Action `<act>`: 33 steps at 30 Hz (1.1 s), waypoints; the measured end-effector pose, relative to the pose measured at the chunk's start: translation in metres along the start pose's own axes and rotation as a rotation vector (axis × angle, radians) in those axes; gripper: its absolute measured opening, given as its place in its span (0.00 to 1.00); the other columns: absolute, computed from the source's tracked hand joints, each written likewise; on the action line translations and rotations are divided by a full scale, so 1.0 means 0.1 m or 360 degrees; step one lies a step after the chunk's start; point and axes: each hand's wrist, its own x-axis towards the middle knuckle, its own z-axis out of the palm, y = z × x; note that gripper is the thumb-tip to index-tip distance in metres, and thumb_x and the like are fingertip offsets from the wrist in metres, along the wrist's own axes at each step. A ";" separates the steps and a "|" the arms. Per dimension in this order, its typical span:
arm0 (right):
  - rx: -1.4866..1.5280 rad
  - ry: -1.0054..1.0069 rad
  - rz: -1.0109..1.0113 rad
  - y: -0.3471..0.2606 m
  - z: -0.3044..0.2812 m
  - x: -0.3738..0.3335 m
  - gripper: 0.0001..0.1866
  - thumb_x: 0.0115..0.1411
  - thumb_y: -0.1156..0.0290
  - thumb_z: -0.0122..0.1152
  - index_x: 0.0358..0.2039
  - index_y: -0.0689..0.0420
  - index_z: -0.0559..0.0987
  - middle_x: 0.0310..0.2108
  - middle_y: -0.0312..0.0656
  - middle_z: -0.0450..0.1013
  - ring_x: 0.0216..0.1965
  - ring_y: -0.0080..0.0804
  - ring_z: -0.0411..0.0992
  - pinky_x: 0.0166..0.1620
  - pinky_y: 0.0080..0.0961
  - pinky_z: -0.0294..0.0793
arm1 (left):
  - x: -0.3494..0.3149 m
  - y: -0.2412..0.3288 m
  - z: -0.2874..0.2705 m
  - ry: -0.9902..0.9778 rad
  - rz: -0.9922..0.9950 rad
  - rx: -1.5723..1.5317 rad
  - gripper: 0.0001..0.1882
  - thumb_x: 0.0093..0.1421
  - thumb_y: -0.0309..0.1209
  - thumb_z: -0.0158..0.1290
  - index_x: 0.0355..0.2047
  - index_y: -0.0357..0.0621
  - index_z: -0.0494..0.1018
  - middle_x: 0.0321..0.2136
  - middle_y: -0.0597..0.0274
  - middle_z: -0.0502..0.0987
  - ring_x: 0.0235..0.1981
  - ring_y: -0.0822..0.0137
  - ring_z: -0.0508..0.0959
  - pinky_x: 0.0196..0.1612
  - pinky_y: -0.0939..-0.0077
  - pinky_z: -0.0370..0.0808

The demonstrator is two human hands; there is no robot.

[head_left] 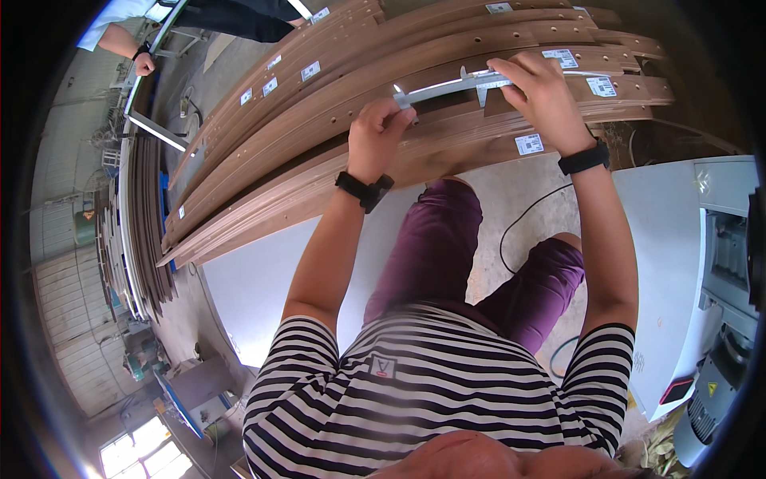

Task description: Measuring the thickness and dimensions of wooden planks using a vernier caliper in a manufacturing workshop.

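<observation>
A metal caliper [447, 89] stretches level between my two hands, above a stack of long brown boards [319, 132]. Its jaw end is pinched in my left hand [377, 136], fingers curled and thumb toward the tool. My right hand [541, 92] grips the sliding part near the other end, thumb below and fingers on top. One sliding jaw points down beside the right thumb. The boards have round holes and several white labels, one of them a label [528, 144] just below my right hand. Whether the caliper touches a board, I cannot tell.
A white cabinet [662, 263] stands to my right with grey machinery [714, 399] beside it. More long boards [140, 231] are stacked at the left. Another person's hand [144, 64] shows at the upper left. A black cable [519, 219] lies on the floor.
</observation>
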 end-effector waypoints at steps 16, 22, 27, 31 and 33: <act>-0.0215 0.0087 -0.0051 0.10 0.03 -0.01 0.18 0.47 0.74 0.63 0.42 0.50 0.77 0.30 0.36 0.73 0.37 0.35 0.71 0.49 0.35 0.65 | 0.03 0.04 0.00 -0.0009 0.0019 0.0021 0.09 0.55 0.30 0.59 0.25 0.38 0.74 0.23 0.61 0.73 0.24 0.66 0.73 0.30 0.75 0.69; -0.0181 0.0001 0.0006 0.03 0.06 0.00 0.18 0.47 0.73 0.63 0.42 0.51 0.77 0.30 0.37 0.74 0.37 0.37 0.71 0.46 0.34 0.67 | 0.01 0.04 -0.01 -0.0018 -0.0003 0.0125 0.09 0.55 0.32 0.59 0.25 0.39 0.73 0.23 0.60 0.72 0.23 0.66 0.72 0.30 0.75 0.69; -0.0101 -0.0034 -0.0001 0.01 0.06 0.00 0.20 0.51 0.74 0.61 0.47 0.52 0.76 0.30 0.40 0.71 0.35 0.41 0.69 0.41 0.36 0.68 | -0.03 0.04 0.00 -0.0010 -0.0008 0.0105 0.10 0.55 0.33 0.59 0.25 0.40 0.73 0.22 0.61 0.71 0.23 0.66 0.71 0.29 0.75 0.68; -0.0103 -0.0135 0.0028 -0.02 0.02 0.01 0.20 0.52 0.74 0.61 0.48 0.52 0.75 0.30 0.41 0.71 0.36 0.42 0.69 0.41 0.37 0.68 | -0.02 0.00 0.02 -0.0021 -0.0017 0.0120 0.10 0.55 0.34 0.59 0.25 0.41 0.74 0.22 0.61 0.72 0.22 0.66 0.71 0.28 0.75 0.69; -0.0123 -0.0055 -0.0035 0.09 0.06 0.03 0.21 0.51 0.74 0.61 0.48 0.53 0.75 0.32 0.42 0.71 0.37 0.44 0.69 0.42 0.38 0.68 | 0.01 0.02 0.05 -0.0019 -0.0020 0.0093 0.11 0.56 0.33 0.58 0.25 0.39 0.72 0.21 0.61 0.71 0.22 0.70 0.69 0.28 0.77 0.67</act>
